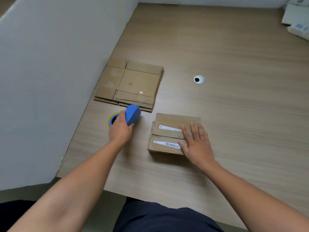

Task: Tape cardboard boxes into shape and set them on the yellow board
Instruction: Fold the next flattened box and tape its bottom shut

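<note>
Right hand [197, 145] presses one box [167, 132]; left hand [120, 130] grips one dispenser [133, 114].

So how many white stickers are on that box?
2, both atop the cardboard box: the far sticker on the farther flap, the barcode sticker on the nearer flap. The right hand covers their ends, maybe more.

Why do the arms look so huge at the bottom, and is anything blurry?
Head view: the wide lens stretches the forearms near the bottom edge; light is soft, with faint shadows by the box and the tape gun in the left hand; the white things top right look blurry.
</note>
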`<state>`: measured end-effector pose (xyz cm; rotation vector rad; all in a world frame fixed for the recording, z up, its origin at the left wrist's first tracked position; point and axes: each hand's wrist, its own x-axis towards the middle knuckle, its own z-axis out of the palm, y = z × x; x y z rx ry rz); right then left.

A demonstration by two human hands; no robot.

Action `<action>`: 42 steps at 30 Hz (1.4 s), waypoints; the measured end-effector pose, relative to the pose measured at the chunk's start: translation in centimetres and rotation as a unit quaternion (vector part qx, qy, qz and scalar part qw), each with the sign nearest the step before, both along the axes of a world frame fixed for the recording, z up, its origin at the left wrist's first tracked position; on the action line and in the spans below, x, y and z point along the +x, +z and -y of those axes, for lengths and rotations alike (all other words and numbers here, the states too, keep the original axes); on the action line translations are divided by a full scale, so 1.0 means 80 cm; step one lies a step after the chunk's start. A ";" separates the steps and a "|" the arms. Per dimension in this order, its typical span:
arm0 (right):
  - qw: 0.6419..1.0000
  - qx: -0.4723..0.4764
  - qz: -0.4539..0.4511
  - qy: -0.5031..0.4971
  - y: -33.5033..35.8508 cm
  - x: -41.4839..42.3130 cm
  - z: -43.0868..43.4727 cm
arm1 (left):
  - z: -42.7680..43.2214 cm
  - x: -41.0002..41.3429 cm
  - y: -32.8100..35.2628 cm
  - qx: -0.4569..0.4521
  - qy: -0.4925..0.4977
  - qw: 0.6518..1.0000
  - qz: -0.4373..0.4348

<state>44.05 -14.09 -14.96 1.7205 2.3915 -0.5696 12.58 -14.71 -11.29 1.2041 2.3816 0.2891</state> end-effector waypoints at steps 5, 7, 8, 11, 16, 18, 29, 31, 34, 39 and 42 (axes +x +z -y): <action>1.000 -0.006 -0.023 -0.003 0.002 -0.004 -0.002 | 0.002 0.055 0.046 0.059 -0.228 0.971 0.040; 0.998 -0.015 -0.057 -0.017 0.006 -0.003 -0.004 | 0.003 0.078 0.054 0.043 -0.326 0.944 0.012; 0.996 -0.027 -0.078 -0.024 0.007 -0.002 -0.006 | 0.002 0.089 0.055 0.037 -0.361 0.932 -0.016; 0.981 -0.082 -0.164 -0.053 0.012 0.003 -0.014 | -0.007 0.106 0.053 0.023 -0.410 0.908 -0.082; 0.889 -0.149 -0.404 -0.159 0.046 0.030 -0.023 | -0.015 0.105 0.046 0.019 -0.428 0.897 -0.104; 0.895 -0.145 -0.396 -0.147 0.057 0.035 -0.028 | -0.013 0.102 0.042 0.035 -0.437 0.893 -0.105; 0.899 -0.119 -0.387 -0.165 0.049 0.013 -0.035 | -0.011 0.099 0.036 0.081 -0.478 0.866 -0.120; 0.890 -0.117 -0.402 -0.178 0.050 0.011 -0.034 | -0.009 0.099 0.035 0.080 -0.485 0.861 -0.129; 0.894 -0.128 -0.395 -0.168 0.051 0.013 -0.030 | -0.006 0.098 0.036 0.086 -0.495 0.854 -0.134; 0.900 -0.110 -0.387 -0.167 0.052 0.010 -0.026 | -0.007 0.099 0.036 0.084 -0.506 0.847 -0.140; 0.910 -0.077 -0.368 -0.173 0.050 0.007 -0.026 | -0.005 0.095 0.032 0.090 -0.515 0.841 -0.142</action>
